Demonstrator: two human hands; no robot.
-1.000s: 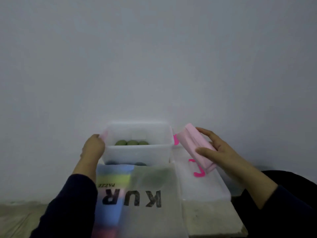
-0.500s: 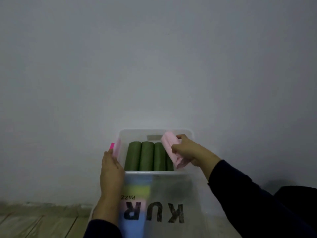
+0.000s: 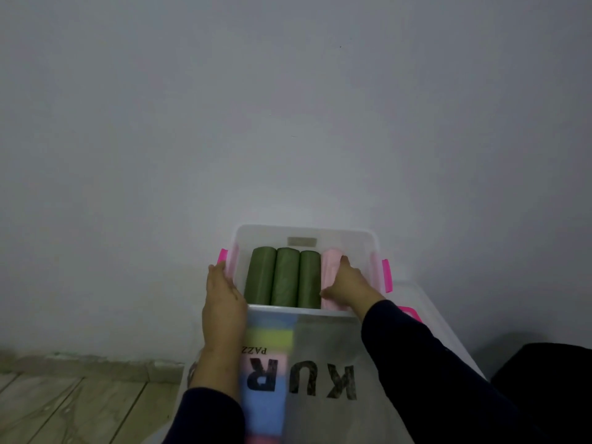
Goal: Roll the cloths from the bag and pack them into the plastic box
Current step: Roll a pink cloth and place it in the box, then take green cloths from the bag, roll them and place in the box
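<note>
A clear plastic box (image 3: 304, 230) with pink latches stands against the wall. Three green rolled cloths (image 3: 285, 277) lie side by side in it. A pink rolled cloth (image 3: 330, 267) lies to their right, inside the box. My right hand (image 3: 347, 283) reaches into the box and holds this pink roll, thumb on its left side and fingers over its top. My left hand (image 3: 221, 299) lies flat against the outside of the box's left wall, fingers straight. In front of the box lies a translucent bag (image 3: 320, 363) printed "KUR", with blue, yellow and pink cloths showing through it.
A clear lid (image 3: 426, 315) with a pink latch lies right of the box, partly under my right arm. A grey wall rises directly behind the box. Wooden floor (image 3: 64, 405) shows at the lower left. A dark shape (image 3: 544, 379) sits at the lower right.
My right hand carried the pink roll from right of the box into it and set it down beside the green rolls. My left hand stayed at the box's left side.
</note>
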